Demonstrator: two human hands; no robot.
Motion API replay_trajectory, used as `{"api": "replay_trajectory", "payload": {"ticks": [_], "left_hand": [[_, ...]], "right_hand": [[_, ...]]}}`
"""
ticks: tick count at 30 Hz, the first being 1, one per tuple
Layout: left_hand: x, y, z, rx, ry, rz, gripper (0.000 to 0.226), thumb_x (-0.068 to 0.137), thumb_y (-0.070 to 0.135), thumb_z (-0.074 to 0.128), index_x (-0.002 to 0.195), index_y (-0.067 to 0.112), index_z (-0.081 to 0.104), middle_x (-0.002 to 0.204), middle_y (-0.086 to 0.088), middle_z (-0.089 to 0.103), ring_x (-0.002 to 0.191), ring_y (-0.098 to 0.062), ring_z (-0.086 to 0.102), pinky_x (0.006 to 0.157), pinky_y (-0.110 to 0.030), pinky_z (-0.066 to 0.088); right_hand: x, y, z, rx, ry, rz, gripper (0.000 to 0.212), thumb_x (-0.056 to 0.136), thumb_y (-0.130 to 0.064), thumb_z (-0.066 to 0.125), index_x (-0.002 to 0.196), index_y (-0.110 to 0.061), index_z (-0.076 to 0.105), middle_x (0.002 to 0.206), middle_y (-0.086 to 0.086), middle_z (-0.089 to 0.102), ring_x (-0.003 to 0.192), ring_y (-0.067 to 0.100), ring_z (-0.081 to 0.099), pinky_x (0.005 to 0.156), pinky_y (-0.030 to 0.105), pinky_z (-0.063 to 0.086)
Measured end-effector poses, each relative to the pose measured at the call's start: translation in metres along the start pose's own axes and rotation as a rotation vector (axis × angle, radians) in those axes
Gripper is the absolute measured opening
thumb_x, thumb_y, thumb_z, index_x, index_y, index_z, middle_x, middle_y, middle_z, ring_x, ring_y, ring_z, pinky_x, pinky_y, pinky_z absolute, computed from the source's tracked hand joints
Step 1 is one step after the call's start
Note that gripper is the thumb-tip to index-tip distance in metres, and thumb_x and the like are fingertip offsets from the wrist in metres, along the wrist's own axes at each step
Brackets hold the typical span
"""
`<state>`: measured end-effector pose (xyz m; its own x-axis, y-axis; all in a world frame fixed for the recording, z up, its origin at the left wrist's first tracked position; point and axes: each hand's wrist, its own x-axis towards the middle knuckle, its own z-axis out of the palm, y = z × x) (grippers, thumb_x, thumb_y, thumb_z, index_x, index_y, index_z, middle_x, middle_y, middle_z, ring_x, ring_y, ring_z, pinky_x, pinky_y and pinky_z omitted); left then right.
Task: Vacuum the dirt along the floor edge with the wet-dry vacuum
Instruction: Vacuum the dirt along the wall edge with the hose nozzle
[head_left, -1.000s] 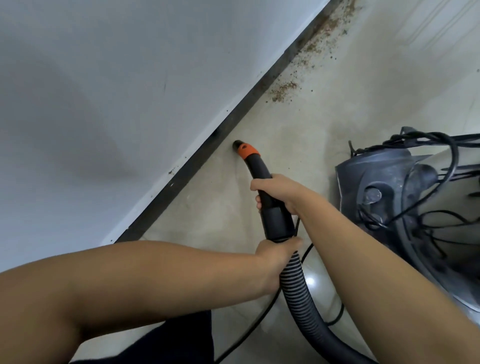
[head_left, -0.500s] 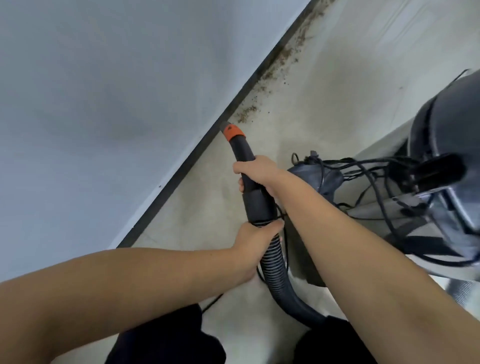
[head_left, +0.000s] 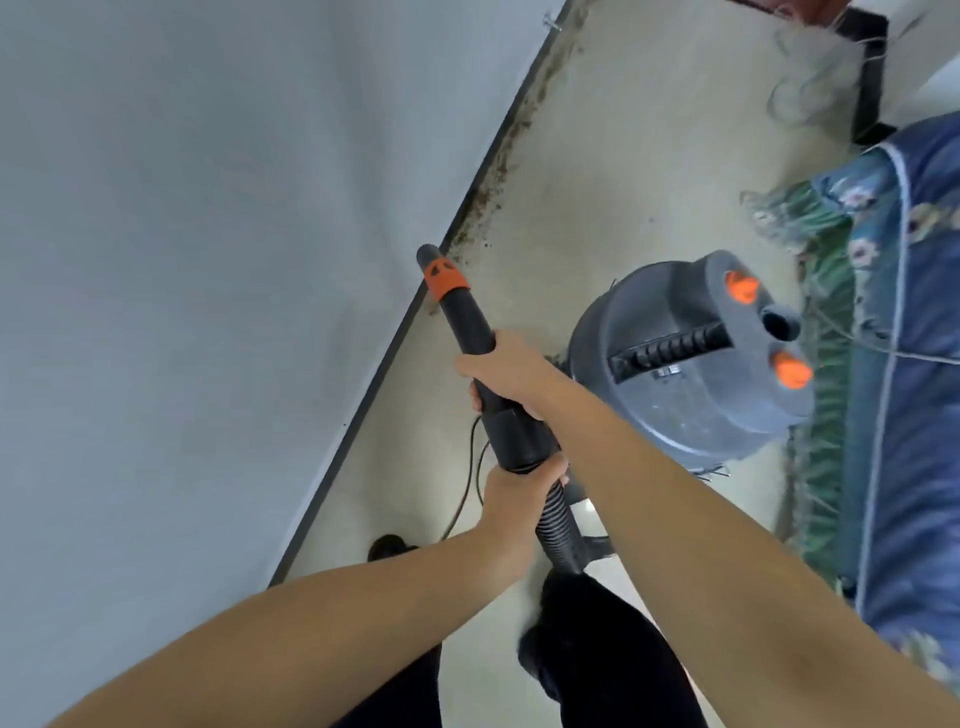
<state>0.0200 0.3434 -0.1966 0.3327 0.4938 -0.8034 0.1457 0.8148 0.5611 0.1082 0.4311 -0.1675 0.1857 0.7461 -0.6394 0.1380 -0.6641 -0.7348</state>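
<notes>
Leftmost, a pale wall (head_left: 208, 260) meets the floor (head_left: 649, 171) at a dark baseboard (head_left: 363, 410), with brown dirt (head_left: 498, 171) strewn along that edge. Next, the black nozzle (head_left: 462, 317) with its orange band points at the baseboard, its tip just beside the dirt. Gripping the ribbed hose (head_left: 556, 525) where it joins the nozzle is the left hand (head_left: 511, 499), fingers curled round it; the right hand (head_left: 506, 371) wraps the nozzle higher up. Further right stands the grey wet-dry vacuum (head_left: 691, 358), then a blue floral quilt (head_left: 914, 364).
</notes>
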Motion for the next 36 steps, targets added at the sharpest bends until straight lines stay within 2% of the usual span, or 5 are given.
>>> {"api": "replay_trajectory", "payload": {"ticks": [9,13,20,24,36], "left_hand": [[-0.105,0.022,0.175,0.044,-0.359,0.064,0.029,0.07,0.017,0.076,0.092,0.005,0.063,0.089,-0.013,0.061,0.078,-0.025,0.062,0.059,-0.024,0.051],[-0.128,-0.031,0.271,0.143,-0.432,0.145,0.046,0.069,0.027,0.081,0.109,0.01,0.067,0.102,-0.005,0.071,0.099,-0.024,0.065,0.091,-0.038,0.05],[-0.175,-0.073,0.42,0.132,-0.458,0.15,0.03,0.073,0.017,0.079,0.1,0.011,0.067,0.093,-0.006,0.07,0.093,-0.026,0.064,0.08,-0.034,0.048],[-0.165,-0.053,0.47,0.119,-0.446,0.261,0.05,0.045,0.032,0.078,0.091,0.014,0.069,0.096,-0.011,0.072,0.091,-0.028,0.067,0.085,-0.044,0.052],[-0.06,0.06,0.576,0.022,-0.328,0.401,0.033,0.076,0.01,0.075,0.107,0.006,0.065,0.107,-0.016,0.07,0.099,-0.03,0.065,0.087,-0.039,0.05]], "right_hand": [[-0.172,-0.023,-0.177,-0.072,0.352,-0.173,0.01,0.087,-0.011,0.056,0.078,-0.008,0.053,0.061,0.012,0.064,0.05,0.025,0.059,0.053,0.027,0.051],[-0.246,0.031,-0.254,-0.044,0.505,-0.162,0.012,0.082,-0.014,0.059,0.09,-0.012,0.051,0.052,0.004,0.061,0.041,0.015,0.056,0.05,0.024,0.047],[-0.338,0.087,-0.375,-0.037,0.63,-0.213,0.016,0.083,-0.011,0.059,0.091,-0.016,0.047,0.061,0.006,0.063,0.045,0.018,0.059,0.055,0.033,0.054],[-0.347,0.076,-0.418,-0.075,0.715,-0.349,0.019,0.084,-0.015,0.062,0.093,-0.02,0.046,0.065,0.005,0.062,0.045,0.014,0.059,0.053,0.03,0.054],[-0.238,0.011,-0.546,-0.155,0.701,-0.456,0.019,0.084,-0.015,0.06,0.088,-0.024,0.043,0.068,0.002,0.06,0.046,0.012,0.059,0.058,0.038,0.058]]}}
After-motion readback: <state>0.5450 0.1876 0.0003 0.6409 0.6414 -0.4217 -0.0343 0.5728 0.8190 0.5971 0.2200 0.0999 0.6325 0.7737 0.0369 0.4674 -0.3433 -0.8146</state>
